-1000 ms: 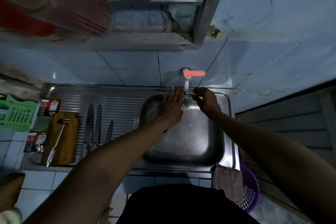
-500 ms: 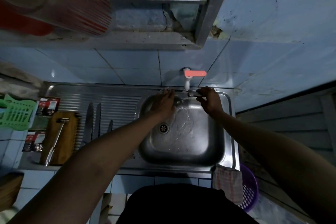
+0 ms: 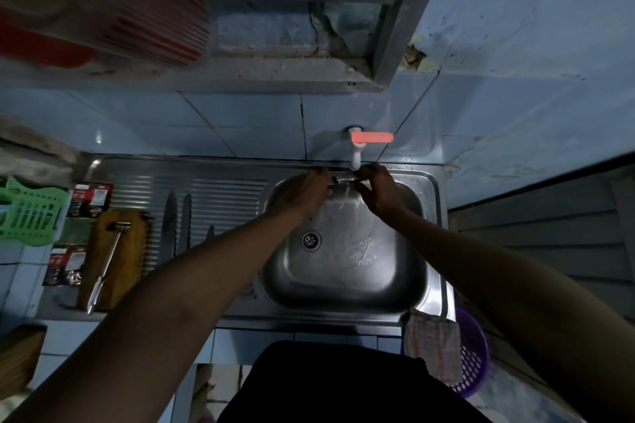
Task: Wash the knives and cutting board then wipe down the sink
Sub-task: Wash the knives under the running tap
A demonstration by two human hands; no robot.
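Note:
Both hands are at the far rim of the steel sink (image 3: pixel 431 285), just under the white tap (image 3: pixel 355 158) with its red lever. My right hand (image 3: pixel 378 191) pinches a small grey object (image 3: pixel 343 178) that I cannot identify. My left hand (image 3: pixel 305 194) reaches toward that object from the left; its fingers are hidden behind the back of the hand. Three knives (image 3: pixel 170 227) lie side by side on the ribbed drainboard (image 3: pixel 223 192). A wooden cutting board (image 3: pixel 127 268) lies left of them with a long metal tool (image 3: pixel 106 264) on it.
A checked cloth (image 3: pixel 431 343) hangs over the sink's front right corner, above a purple basket (image 3: pixel 476 364). A green plastic basket (image 3: pixel 27 213) and small packets (image 3: pixel 90 199) sit at the far left. The drain (image 3: pixel 311 240) is uncovered in the wet basin.
Both hands moved up from the middle of the basin to its far rim under the tap. The left hand, flat and spread a second ago, now turns toward the right hand.

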